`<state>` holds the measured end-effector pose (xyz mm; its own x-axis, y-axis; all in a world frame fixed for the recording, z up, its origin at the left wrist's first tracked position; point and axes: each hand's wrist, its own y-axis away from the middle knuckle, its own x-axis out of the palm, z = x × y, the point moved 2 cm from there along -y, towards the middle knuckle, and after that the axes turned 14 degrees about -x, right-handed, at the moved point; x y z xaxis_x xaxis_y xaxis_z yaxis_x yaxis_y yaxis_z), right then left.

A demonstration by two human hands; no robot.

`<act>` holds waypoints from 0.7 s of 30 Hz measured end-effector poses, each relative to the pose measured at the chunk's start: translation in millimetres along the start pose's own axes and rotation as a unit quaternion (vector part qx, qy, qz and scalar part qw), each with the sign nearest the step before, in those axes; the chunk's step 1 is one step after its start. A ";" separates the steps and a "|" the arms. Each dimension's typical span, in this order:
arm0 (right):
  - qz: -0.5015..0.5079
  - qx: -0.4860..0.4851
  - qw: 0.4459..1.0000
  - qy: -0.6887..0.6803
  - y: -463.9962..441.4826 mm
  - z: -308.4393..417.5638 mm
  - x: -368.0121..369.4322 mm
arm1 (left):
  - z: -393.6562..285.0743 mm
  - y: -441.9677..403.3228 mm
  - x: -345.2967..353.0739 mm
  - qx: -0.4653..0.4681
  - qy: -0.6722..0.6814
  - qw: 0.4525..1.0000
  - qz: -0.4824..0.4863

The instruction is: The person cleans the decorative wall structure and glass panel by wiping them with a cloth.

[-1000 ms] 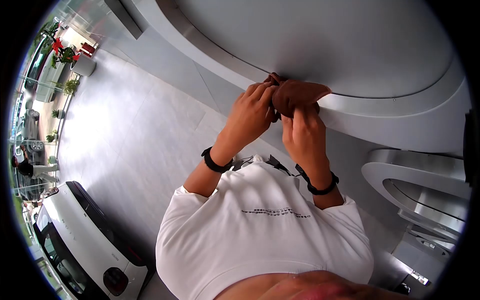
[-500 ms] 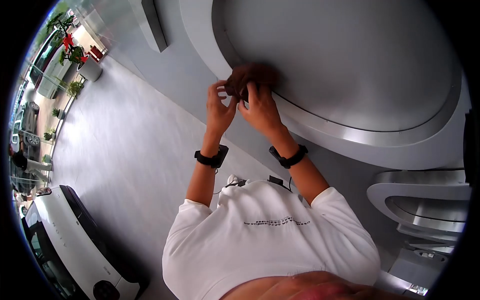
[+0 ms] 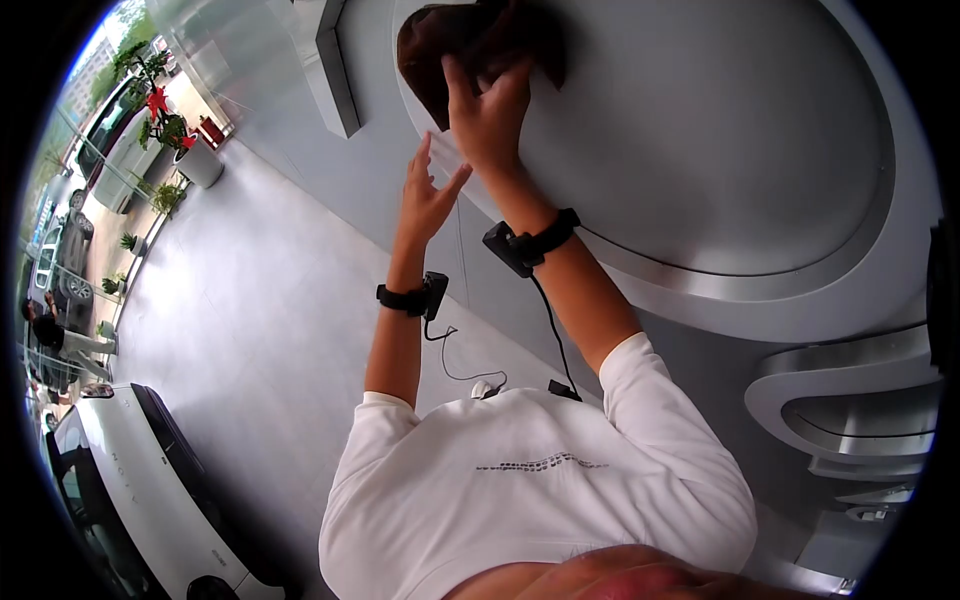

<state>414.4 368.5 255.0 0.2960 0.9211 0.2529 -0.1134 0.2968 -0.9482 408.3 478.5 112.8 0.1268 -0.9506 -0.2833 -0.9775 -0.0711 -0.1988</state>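
At the far left, a person (image 3: pixel 45 332) in a dark top and pale trousers stands near parked cars (image 3: pixel 70 240), all small and partly lost at the dark curved border. Below, a white car (image 3: pixel 160 480) is cut off by the bottom edge. A line of smaller pots (image 3: pixel 139 246) holds low green plants, their rims hard to make out. Beyond them a white pot (image 3: pixel 201 167) carries a taller plant (image 3: pixel 150 110) with bright red patches; the leaves blur together, and what fills the pot is hidden. The pale floor (image 3: pixel 250 280) spreads to the right.

The left hand (image 3: pixel 430 205) is raised with its thumb and fingers apart, near the brown cloth (image 3: pixel 475 30) but separate from it. A black band (image 3: pixel 402 299) with a box on it circles that wrist. The cloth lies up against the grey panel (image 3: pixel 700 130) at its upper left, bunched and folded, deep reddish brown and almost black in its shaded right part. The right hand (image 3: pixel 490 120) is clamped on the cloth, some fingertips hidden in the folds. Print on the white shirt (image 3: pixel 540 520) is too small to read. At far right, a second oval recess (image 3: pixel 860 415) runs into the dark border.
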 end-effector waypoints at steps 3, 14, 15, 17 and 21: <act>-0.114 -0.069 0.991 -0.024 -56.8 22.9 -6.0 | -9.8 8.6 8.3 0.013 -0.076 0.997 0.010; 0.240 0.021 0.950 0.201 12.1 11.0 -14.8 | -4.6 8.4 33.8 0.070 -0.095 0.990 -0.082; 0.290 0.020 0.936 0.200 21.6 12.3 -16.5 | 2.3 7.2 36.5 0.094 -0.113 0.986 -0.077; 0.277 0.003 0.940 0.200 40.7 12.4 -18.3 | 16.3 -4.5 43.3 0.100 -0.121 0.985 -0.065; 0.349 0.007 0.893 0.284 59.3 20.9 -34.4 | 11.1 -1.9 41.8 0.121 0.024 0.992 -0.016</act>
<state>377.6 359.6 194.1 0.5807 0.6081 -0.5412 -0.4688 -0.2937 -0.8330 417.3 442.3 90.9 0.1438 -0.9626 -0.2296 -0.9028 -0.0325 -0.4289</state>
